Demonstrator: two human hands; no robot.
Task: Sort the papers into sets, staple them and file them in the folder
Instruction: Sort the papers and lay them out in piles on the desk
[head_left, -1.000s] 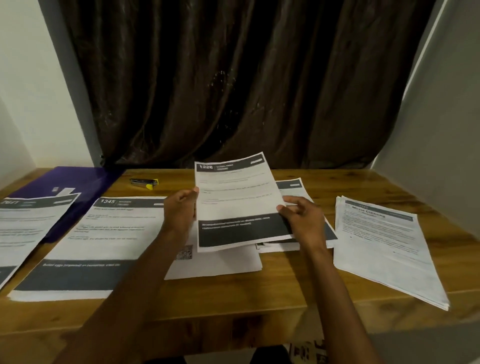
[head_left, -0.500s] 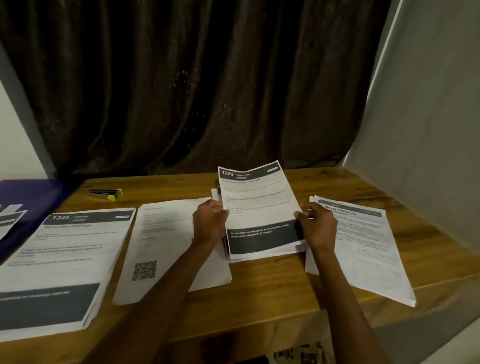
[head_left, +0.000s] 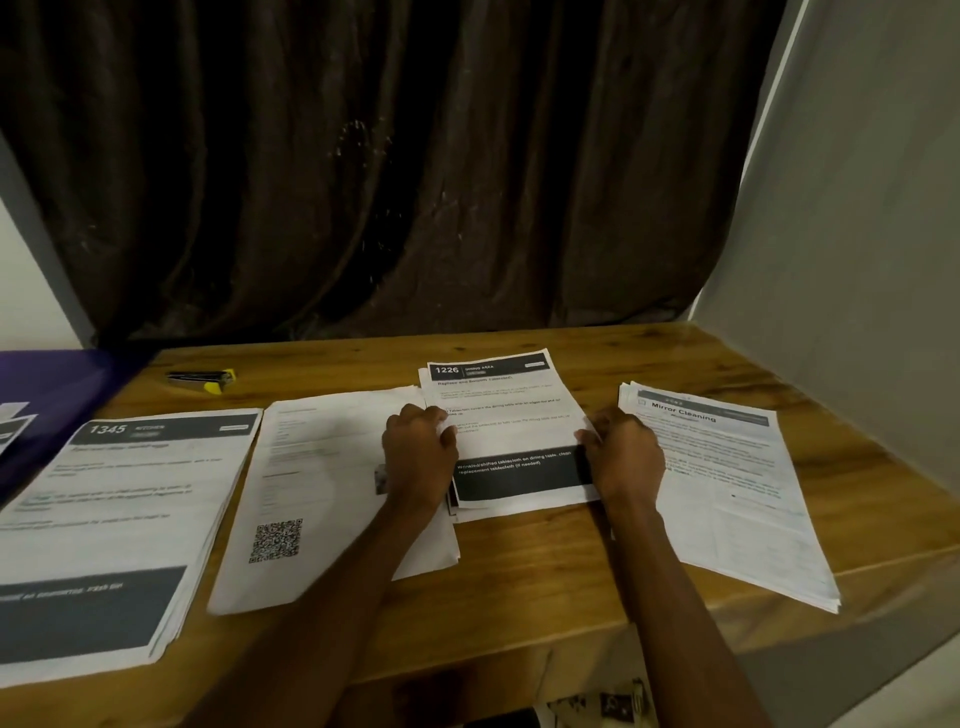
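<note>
A small stack of white printed sheets headed "1226" with a dark band near its lower edge (head_left: 506, 431) is held flat on the brown wooden table (head_left: 519, 582), near the middle of the tabletop; its left edge is gripped by the left hand (head_left: 418, 457), whose fingers are curled together over the margin, and its right edge is gripped by the right hand (head_left: 626, 457), whose fingers are likewise curled and clamped on the paper; the thumbs are not plainly seen.

Just left of this stack, partly under the left hand, a white sheet bearing a black QR code (head_left: 322, 493) is laid on the table; further left, a thick pile of white sheets headed "1345" with a dark grey footer band (head_left: 119, 519) is seen, touching or nearly touching the QR sheet along one edge. To the right of the held stack, a slightly fanned pile of white sheets titled "Mirror Cleaning" (head_left: 727, 488) is set at an angle, its near corner reaching the table's front edge; the right hand is overlapping its left margin.

A flat purple folder (head_left: 57, 384) is placed at the far left, with the corners of further white papers resting on it; a small black stapler with a yellow tip (head_left: 202, 378) is lying beyond the QR sheet, apart from all the piles; a dark brown curtain (head_left: 389, 166) is hung behind the table.
</note>
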